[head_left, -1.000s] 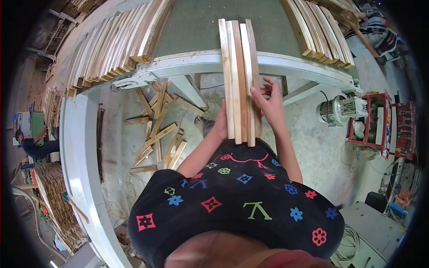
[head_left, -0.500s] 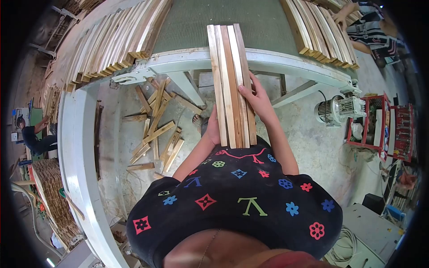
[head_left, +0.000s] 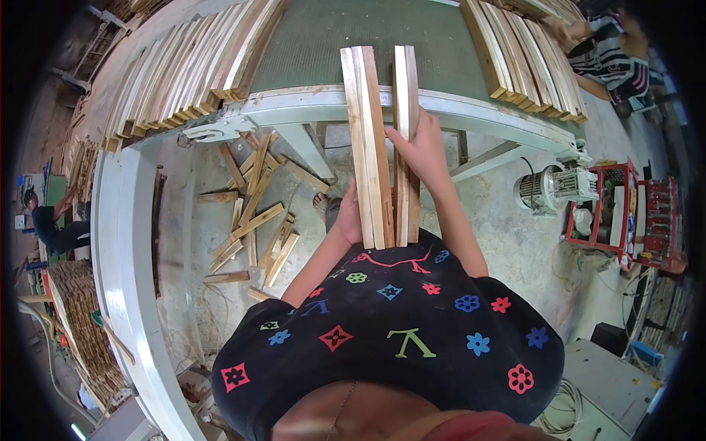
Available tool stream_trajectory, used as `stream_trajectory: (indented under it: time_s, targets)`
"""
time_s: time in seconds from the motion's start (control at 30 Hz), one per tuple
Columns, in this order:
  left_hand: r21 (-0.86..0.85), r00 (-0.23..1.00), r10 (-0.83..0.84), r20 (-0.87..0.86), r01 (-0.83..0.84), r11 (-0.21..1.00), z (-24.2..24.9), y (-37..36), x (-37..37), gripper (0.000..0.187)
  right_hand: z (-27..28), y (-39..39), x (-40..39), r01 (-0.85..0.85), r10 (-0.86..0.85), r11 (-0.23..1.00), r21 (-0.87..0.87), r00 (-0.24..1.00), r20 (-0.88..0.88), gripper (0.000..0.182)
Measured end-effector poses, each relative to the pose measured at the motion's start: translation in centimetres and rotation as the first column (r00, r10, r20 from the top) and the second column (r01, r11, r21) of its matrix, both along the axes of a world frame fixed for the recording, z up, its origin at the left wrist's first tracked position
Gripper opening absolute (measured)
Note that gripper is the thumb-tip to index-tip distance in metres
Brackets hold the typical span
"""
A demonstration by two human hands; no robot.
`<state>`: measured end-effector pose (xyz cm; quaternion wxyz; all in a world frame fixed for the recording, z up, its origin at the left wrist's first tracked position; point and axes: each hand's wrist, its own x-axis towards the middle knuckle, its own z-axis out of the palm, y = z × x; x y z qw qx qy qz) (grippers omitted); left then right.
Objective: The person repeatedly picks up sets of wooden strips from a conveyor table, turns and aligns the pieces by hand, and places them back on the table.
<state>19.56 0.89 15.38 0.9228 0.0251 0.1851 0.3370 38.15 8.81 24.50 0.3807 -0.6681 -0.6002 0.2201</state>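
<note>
Several long wooden strips stand in front of my body, split into two groups with a narrow gap between them. The left group (head_left: 369,147) rests against my left hand (head_left: 348,214), whose fingers are mostly hidden behind the wood. My right hand (head_left: 421,147) grips the right group (head_left: 402,184), thumb at its left side and fingers round its right side. The strips' far ends reach over the edge of the green conveyor belt (head_left: 316,44), and their near ends are close to my shirt.
Rows of strips line the left (head_left: 184,62) and right (head_left: 526,59) of the belt. Loose offcuts (head_left: 257,206) lie on the floor. A motor (head_left: 540,189) and red rack (head_left: 625,213) are at right. One person (head_left: 614,59) is at upper right, another (head_left: 55,224) far left.
The strips, earlier side by side, have parted into two groups. My right hand has moved slightly up with its strips. The person at upper right has shifted.
</note>
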Motion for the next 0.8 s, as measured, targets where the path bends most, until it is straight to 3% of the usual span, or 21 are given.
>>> stream_trajectory:
  time_s: [0.07, 0.13, 0.17, 0.2, 0.23, 0.27, 0.3, 0.33, 0.37, 0.43, 0.5, 0.57, 0.6, 0.67, 0.7, 0.73, 0.77, 0.8]
  targets:
    - [0.004, 1.0, 0.019, 0.006, -0.019, 1.0, 0.6, 0.0, 0.2, 0.086, 1.2, 0.9, -0.3, 0.028, -0.026, 0.994, -0.101, 0.999, 0.02, 0.077]
    - [0.006, 1.0, -0.001, 0.024, 0.001, 1.0, -0.2, 0.0, 0.0, 0.083, 0.2, 1.3, -0.3, 0.028, -0.027, 0.998, -0.048, 0.999, 0.018, 0.073]
    - [0.02, 0.992, -0.007, 0.128, 0.004, 1.0, -2.6, 0.0, -0.7, 0.081, -0.5, 1.5, -0.3, 0.035, -0.035, 0.999, -0.023, 0.999, 0.023, 0.071]
    - [0.068, 0.944, 0.027, 0.328, -0.052, 0.996, -3.1, -0.2, -1.2, 0.076, -0.4, 1.9, -0.7, -0.092, 0.089, 0.993, -0.071, 0.995, -0.039, 0.071]
    - [0.076, 0.984, 0.158, -0.087, -0.152, 0.985, -1.3, -0.3, -0.4, 0.075, -0.1, 2.3, -0.4, -0.174, 0.165, 0.978, -0.112, 0.983, -0.084, 0.07]
    - [0.137, 0.99, 0.13, -0.056, -0.121, 0.983, 0.3, -0.5, 0.0, 0.077, -0.7, 1.1, -0.8, -0.058, 0.06, 0.998, 0.028, 0.996, -0.06, 0.068]
    - [0.098, 0.997, 0.047, 0.054, -0.052, 0.994, 1.9, -0.5, 0.4, 0.082, -0.5, 0.8, -0.8, -0.053, 0.06, 0.995, 0.082, 0.995, -0.074, 0.069]
    - [0.127, 0.971, 0.02, 0.238, -0.051, 0.991, 3.9, -0.9, 1.0, 0.085, -0.7, 0.7, -1.2, -0.014, 0.015, 1.0, 0.022, 0.997, -0.071, 0.071]
    - [0.23, 0.988, 0.062, -0.14, -0.028, 0.973, 3.2, -0.8, 0.9, 0.088, -0.9, 0.6, -1.1, 0.006, -0.009, 0.999, -0.035, 0.997, -0.082, 0.073]
    - [0.035, 0.995, 0.094, -0.046, -0.092, 0.995, 0.0, -0.7, -0.3, 0.088, -0.2, -0.2, -1.6, 0.017, -0.02, 0.999, -0.03, 0.994, -0.104, 0.075]
    - [0.082, 0.997, -0.023, 0.075, 0.017, 0.996, -2.0, -0.4, -1.3, 0.087, 0.7, 0.0, -1.7, -0.002, -0.005, 0.999, -0.046, 0.987, -0.161, 0.076]
    - [0.108, 0.997, 0.055, -0.051, -0.049, 0.993, -1.3, -0.4, -0.9, 0.084, 1.4, -1.1, -1.5, -0.031, 0.008, 0.996, -0.089, 0.968, -0.251, 0.075]
    - [0.116, 0.987, 0.106, -0.122, -0.092, 0.989, -0.8, -0.8, -0.8, 0.083, 1.1, -1.4, -1.5, 0.002, -0.015, 0.997, -0.071, 0.985, -0.174, 0.074]
    - [0.02, 0.994, 0.113, 0.005, -0.113, 0.993, 1.0, -0.9, -0.6, 0.079, 0.2, -1.5, -1.7, 0.032, -0.034, 0.999, -0.032, 0.999, -0.038, 0.074]
    - [0.007, 0.997, 0.077, 0.009, -0.077, 0.997, -1.0, -0.8, -1.0, 0.08, -0.4, -1.4, -1.6, 0.02, -0.019, 1.0, 0.024, 0.999, -0.03, 0.073]
    - [-0.02, 0.986, 0.055, 0.155, -0.053, 0.998, -2.5, -0.6, -1.6, 0.081, -1.2, -0.9, -1.4, -0.007, 0.009, 0.997, 0.079, 1.0, -0.03, 0.071]
    - [0.052, 0.98, 0.015, 0.2, -0.026, 0.998, -2.2, -0.5, -1.5, 0.077, -2.1, -0.2, -0.9, -0.057, 0.063, 0.995, 0.077, 0.995, -0.081, 0.069]
    - [-0.001, 0.995, 0.024, 0.097, -0.024, 1.0, -3.2, -0.4, -1.7, 0.071, -3.0, 0.3, -0.4, -0.108, 0.117, 0.991, 0.079, 0.985, -0.127, 0.067]
